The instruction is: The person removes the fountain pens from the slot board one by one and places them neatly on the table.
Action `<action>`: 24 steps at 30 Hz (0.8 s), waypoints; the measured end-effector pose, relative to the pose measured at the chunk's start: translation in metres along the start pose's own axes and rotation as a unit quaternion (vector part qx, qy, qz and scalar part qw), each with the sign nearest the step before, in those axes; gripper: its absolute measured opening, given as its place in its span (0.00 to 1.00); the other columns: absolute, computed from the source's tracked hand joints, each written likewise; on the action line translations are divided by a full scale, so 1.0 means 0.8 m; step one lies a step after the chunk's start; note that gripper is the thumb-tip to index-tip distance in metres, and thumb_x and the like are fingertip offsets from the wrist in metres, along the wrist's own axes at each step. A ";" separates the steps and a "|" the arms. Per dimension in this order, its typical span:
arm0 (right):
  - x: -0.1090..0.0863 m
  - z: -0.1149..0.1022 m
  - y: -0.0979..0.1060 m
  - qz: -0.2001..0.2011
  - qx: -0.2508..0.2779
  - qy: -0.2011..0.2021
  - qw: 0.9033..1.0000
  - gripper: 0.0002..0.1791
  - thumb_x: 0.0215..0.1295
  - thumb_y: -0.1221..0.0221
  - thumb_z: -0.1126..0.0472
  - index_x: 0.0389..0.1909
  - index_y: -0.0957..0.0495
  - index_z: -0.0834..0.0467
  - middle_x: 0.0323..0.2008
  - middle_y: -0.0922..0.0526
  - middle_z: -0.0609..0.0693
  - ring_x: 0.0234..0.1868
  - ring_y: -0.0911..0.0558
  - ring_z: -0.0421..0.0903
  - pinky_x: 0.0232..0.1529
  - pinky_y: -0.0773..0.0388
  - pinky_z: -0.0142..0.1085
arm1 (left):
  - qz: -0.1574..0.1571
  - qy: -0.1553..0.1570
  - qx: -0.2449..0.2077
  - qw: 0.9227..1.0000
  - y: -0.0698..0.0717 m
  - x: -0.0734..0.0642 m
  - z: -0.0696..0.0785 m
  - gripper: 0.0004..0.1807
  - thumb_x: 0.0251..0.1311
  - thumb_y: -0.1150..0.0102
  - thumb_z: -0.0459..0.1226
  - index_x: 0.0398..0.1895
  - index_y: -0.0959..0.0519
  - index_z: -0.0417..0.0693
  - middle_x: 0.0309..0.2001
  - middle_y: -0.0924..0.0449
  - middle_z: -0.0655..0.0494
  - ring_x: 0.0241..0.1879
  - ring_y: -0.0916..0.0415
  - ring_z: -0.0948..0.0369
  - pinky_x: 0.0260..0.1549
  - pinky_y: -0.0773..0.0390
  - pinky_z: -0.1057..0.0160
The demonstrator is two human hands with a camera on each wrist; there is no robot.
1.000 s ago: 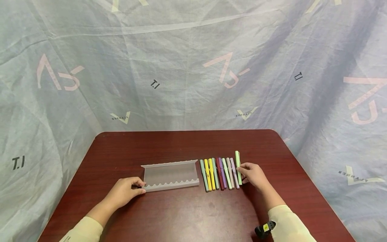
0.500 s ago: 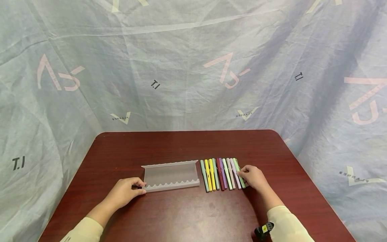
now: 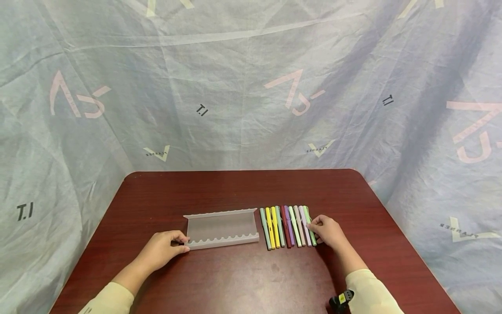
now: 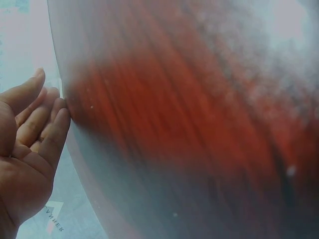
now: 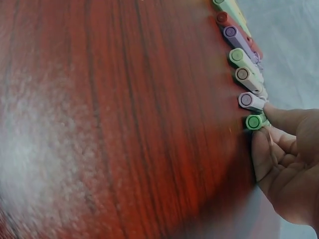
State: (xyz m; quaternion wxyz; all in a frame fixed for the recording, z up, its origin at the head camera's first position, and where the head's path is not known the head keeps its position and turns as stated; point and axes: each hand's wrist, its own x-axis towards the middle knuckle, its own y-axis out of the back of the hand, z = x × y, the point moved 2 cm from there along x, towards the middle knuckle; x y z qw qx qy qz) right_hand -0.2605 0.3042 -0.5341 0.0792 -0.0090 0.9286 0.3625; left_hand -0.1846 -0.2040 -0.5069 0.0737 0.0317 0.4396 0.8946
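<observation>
A translucent plastic pen tray with scalloped long edges lies left of centre on the table. My left hand holds its near left corner between thumb and fingers; in the left wrist view the tray is hidden. To the tray's right, several pens lie side by side in a row: grey-green, yellow, dark red, purple, pale green, beige and lilac. At the row's right end is a green pen, pinched by my right hand, the thumb beside the lilac pen. My fingers cover part of the green pen.
Everything lies on a dark red wood-grain table with rounded far corners. Printed grey cloth hangs behind it and along both sides. A small black device sits by my right sleeve.
My right hand has brought the green pen down and toward me, from standing out past the row to lying level beside the lilac pen. The left hand and tray have stayed put.
</observation>
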 end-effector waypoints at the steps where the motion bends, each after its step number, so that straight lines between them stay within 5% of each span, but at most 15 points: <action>1: 0.000 0.001 0.000 -0.001 -0.001 -0.001 1.000 0.15 0.65 0.36 0.54 0.39 0.24 0.63 0.30 0.18 0.53 0.24 0.20 0.44 0.26 0.19 0.38 | 0.000 0.000 0.000 1.000 0.000 0.000 0.000 0.08 0.54 0.28 0.44 0.28 0.21 0.63 0.42 0.14 0.68 0.42 0.21 0.65 0.43 0.23 0.61; 14: -0.006 0.000 0.001 0.005 -0.013 -0.004 1.000 0.16 0.65 0.37 0.52 0.40 0.23 0.62 0.32 0.17 0.53 0.25 0.20 0.44 0.26 0.20 0.38 | 0.001 0.003 0.003 1.000 -0.002 0.004 -0.001 0.07 0.54 0.28 0.45 0.30 0.20 0.65 0.40 0.15 0.70 0.41 0.22 0.66 0.44 0.23 0.59; 24: -0.017 -0.006 0.004 0.056 -0.023 0.002 0.998 0.20 0.69 0.42 0.45 0.45 0.24 0.60 0.35 0.17 0.54 0.28 0.19 0.45 0.28 0.21 0.37 | -0.007 0.001 -0.028 1.000 0.010 0.000 0.009 0.14 0.59 0.33 0.48 0.45 0.20 0.54 0.39 0.18 0.63 0.42 0.21 0.63 0.44 0.22 0.56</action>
